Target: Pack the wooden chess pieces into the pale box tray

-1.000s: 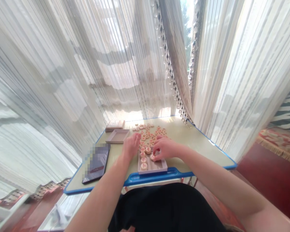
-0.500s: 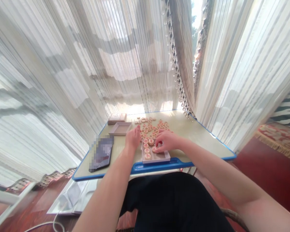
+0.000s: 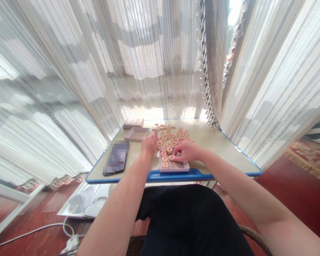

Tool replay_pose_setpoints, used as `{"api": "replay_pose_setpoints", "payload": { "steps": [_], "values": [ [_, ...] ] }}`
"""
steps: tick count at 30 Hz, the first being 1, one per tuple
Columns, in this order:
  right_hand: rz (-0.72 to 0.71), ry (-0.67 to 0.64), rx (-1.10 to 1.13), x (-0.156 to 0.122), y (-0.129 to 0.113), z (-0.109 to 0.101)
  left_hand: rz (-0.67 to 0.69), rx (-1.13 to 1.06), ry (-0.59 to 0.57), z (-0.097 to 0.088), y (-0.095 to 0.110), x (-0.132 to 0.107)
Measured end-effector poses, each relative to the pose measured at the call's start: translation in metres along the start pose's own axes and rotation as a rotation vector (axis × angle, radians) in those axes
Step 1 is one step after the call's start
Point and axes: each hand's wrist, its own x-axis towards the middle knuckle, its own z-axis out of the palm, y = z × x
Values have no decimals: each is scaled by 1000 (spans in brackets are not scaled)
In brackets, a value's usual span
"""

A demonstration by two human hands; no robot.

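Observation:
A shallow grey tray (image 3: 176, 167) sits at the near edge of the small table (image 3: 224, 149) and holds a few round wooden game discs (image 3: 164, 159) with red marks. My right hand (image 3: 186, 150) hovers over the tray with curled fingers pinching a disc (image 3: 171, 157) inside it. Resting at the tray's left side is my left hand (image 3: 149, 143), fingers together and pointing toward the loose pile of discs (image 3: 173, 133) beyond. The left fingers hold nothing that shows.
A second grey tray (image 3: 136, 134) and a flat box (image 3: 133, 123) lie at the back left. A dark phone (image 3: 116, 162) lies at the left. Sheer curtains close in the table's far sides. White devices and a cable lie on the red floor, lower left.
The view has shifted, so the table sits higher and smaller in the picture. My right hand has stayed over the tray, working a disc into place; my left hand has hardly moved.

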Motion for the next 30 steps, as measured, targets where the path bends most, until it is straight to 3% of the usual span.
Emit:
{"api": "replay_pose_setpoints", "payload": {
  "steps": [10, 30],
  "values": [
    [-19, -32, 1, 0, -5, -1, 23, 11, -17, 2, -1, 0],
    [-49, 3, -48, 2, -7, 4, 112, 244, -62, 3, 1, -2]
  ]
}}
